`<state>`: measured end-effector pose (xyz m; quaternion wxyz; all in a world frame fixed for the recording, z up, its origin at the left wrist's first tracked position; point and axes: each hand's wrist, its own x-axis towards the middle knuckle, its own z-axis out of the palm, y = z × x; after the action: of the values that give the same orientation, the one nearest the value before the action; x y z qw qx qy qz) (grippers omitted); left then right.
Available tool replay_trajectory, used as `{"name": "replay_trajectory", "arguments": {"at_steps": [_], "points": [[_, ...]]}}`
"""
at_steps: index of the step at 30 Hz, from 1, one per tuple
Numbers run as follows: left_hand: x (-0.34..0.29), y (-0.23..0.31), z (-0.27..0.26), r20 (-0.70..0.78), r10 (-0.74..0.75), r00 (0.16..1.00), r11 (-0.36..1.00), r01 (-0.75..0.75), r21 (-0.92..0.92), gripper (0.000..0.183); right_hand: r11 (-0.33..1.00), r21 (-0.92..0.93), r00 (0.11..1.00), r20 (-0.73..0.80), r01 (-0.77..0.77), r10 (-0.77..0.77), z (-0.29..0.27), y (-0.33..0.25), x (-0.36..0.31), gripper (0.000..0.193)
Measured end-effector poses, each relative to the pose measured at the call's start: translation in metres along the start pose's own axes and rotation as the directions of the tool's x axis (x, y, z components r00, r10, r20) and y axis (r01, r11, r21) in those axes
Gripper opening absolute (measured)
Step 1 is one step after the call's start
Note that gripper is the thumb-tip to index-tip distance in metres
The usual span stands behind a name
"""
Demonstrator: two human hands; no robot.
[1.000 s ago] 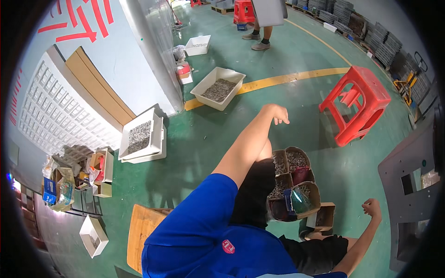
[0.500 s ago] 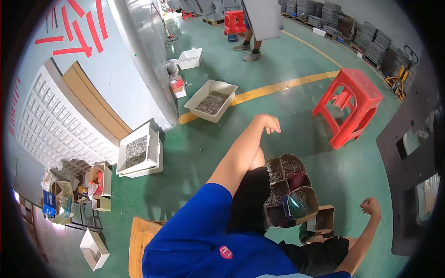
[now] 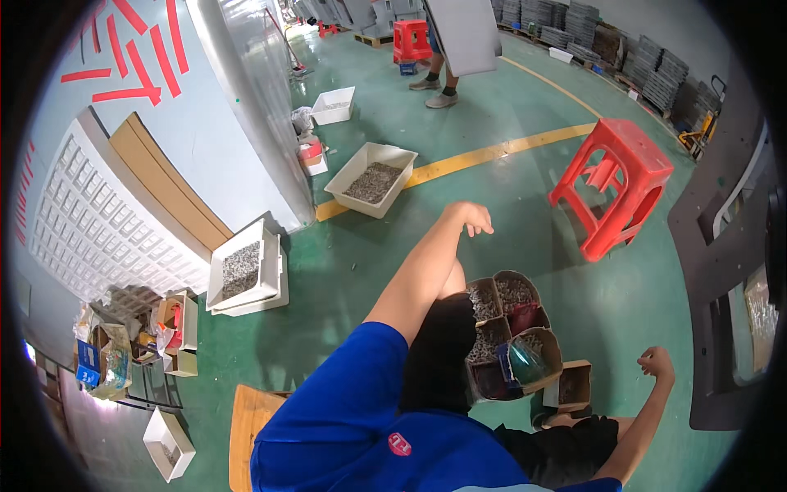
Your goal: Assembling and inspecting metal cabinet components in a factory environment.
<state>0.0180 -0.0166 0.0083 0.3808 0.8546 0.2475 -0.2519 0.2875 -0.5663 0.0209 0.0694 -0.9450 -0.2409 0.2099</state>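
My left hand [image 3: 474, 218] hangs from a bent wrist, its forearm lying over my raised knee. Its fingers are loosely apart with nothing in them. On the right, my right hand [image 3: 656, 362] hovers above the floor, fingers curled in and no object showing. Between the two, closest to my knee, sits a cluster of cut-down cardboard bins [image 3: 543, 293] full of small metal pieces. A clear greenish plastic bag [image 3: 525, 361] lies in the near right bin. An open cardboard box [image 3: 574, 386] stands beside the cluster, nearer my right hand.
A red plastic stool [image 3: 631, 148] stands ahead right. White tubs of metal pieces [image 3: 373, 182] [image 3: 243, 266] sit ahead and left. A large dark panel with cutouts [image 3: 697, 238] rises at the right. Farther off, a person's legs [image 3: 443, 86] show beneath a grey panel [image 3: 463, 37].
The dark panel at the right has shifted and turned slightly, covering more of the yellow pallet truck behind it. My hands stay almost where they were.
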Motion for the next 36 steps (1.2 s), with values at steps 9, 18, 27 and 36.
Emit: {"name": "replay_trajectory", "arguments": {"at_steps": [9,18,27,36], "points": [[0.0008,-0.0001,-0.0008,0.001,-0.003,1.000,1.000,0.003,-0.011,0.054,0.999,0.048,1.000,0.003,0.008,-0.008,-0.0008,-0.0011,0.0002,0.017],[0.0028,-0.0032,-0.0001,-0.011,0.000,1.000,1.000,-0.001,-0.024,0.055,0.998,0.050,1.000,0.005,0.022,-0.023,0.0005,-0.0020,0.0024,0.016],[0.0004,-0.0031,-0.0012,-0.002,-0.020,1.000,1.000,0.020,-0.012,0.052,0.997,0.068,1.000,0.010,0.023,-0.023,0.0014,-0.0018,0.0037,0.016],[0.0006,-0.0043,-0.0005,-0.032,-0.026,0.999,0.999,0.025,-0.022,0.056,0.996,0.082,0.999,0.016,0.036,-0.037,0.0016,-0.0005,0.0063,0.015]]}}
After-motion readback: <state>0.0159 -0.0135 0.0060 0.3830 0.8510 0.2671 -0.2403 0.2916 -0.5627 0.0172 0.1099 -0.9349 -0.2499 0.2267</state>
